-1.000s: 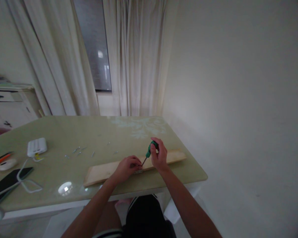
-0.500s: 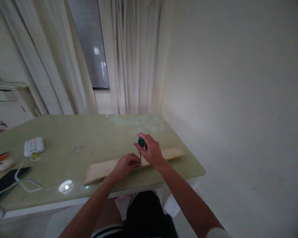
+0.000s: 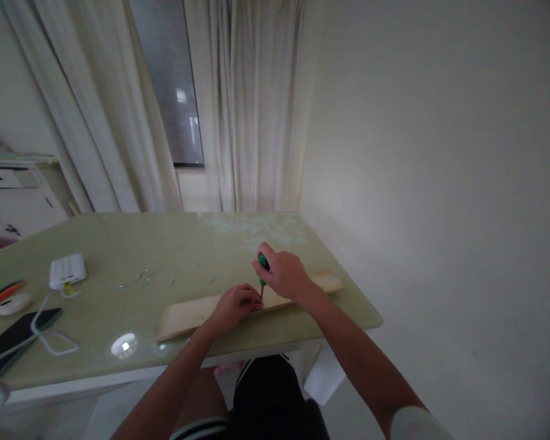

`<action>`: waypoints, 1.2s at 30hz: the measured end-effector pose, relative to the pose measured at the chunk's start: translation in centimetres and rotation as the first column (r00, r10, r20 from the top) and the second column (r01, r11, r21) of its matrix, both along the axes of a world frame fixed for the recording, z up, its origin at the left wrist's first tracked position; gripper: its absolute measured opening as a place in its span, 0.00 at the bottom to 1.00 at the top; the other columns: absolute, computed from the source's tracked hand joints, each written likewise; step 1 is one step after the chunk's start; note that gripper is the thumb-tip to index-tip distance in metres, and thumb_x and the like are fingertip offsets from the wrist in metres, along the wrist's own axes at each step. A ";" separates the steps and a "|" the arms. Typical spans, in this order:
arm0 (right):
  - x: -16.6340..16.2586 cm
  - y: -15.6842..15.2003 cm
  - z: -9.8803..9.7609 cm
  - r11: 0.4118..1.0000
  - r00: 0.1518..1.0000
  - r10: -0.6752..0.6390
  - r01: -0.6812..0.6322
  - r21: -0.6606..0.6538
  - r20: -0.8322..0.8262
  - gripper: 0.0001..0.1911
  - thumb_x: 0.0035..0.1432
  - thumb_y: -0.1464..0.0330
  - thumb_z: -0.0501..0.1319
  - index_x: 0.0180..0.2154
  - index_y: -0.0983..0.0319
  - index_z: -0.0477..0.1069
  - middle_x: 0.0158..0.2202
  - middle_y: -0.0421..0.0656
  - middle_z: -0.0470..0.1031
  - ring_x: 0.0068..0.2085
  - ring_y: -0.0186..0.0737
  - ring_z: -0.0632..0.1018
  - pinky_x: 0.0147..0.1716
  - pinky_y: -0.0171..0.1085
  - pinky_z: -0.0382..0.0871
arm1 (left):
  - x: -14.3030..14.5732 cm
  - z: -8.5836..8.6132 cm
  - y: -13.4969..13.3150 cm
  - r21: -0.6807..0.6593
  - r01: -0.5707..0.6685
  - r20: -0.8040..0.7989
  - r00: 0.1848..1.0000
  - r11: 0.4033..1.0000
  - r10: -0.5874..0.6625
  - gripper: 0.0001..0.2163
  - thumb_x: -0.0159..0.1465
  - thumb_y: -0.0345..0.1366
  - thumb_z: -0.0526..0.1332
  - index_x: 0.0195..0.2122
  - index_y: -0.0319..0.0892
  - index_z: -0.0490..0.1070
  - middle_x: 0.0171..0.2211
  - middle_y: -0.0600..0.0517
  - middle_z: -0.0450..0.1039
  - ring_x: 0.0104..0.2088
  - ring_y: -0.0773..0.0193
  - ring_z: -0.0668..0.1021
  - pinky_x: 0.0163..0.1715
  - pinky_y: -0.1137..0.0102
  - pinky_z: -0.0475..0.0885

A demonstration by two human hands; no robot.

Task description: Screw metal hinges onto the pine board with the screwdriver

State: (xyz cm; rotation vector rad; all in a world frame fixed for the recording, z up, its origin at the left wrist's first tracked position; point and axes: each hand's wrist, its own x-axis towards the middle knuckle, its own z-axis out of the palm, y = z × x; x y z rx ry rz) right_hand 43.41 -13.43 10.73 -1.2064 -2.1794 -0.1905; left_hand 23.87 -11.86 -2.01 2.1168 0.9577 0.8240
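Observation:
A green-handled screwdriver [image 3: 263,261] stands nearly upright, its thin shaft pointing down at a wooden board [image 3: 187,311]. My right hand [image 3: 286,274] is wrapped round the handle. At the front edge of the board, my left hand [image 3: 233,308] rests with its fingers pinched together right beside the screwdriver's tip. What those fingers hold is hidden and too small to name; a pale strip shows just under them. Several small screws [image 3: 137,277] lie scattered on the table [image 3: 119,244] beyond the board.
On the left are a white box-like device [image 3: 68,271] with a white cable [image 3: 57,349], a dark phone [image 3: 16,336], a pale mouse-like object [image 3: 13,304] and an orange pen-like tool [image 3: 0,297]. A wall [image 3: 431,183] stands to the right, curtains [image 3: 252,110] behind.
My right hand has turned on the screwdriver handle, its wrist shifting slightly right, and the screwdriver leans a little differently. My left hand stays at the tip. The view has shifted slightly.

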 end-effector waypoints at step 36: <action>-1.4 2.1 9.8 0.834 0.576 0.532 -0.230 -0.502 0.620 0.18 0.73 0.60 0.60 0.59 0.58 0.72 0.55 0.50 0.82 0.53 0.47 0.80 0.43 0.39 0.69 | -0.3 0.2 0.4 0.095 0.051 -0.121 0.992 0.994 -0.040 0.06 0.69 0.37 0.64 0.38 0.44 0.80 0.41 0.50 0.79 0.40 0.61 0.78 0.41 0.69 0.69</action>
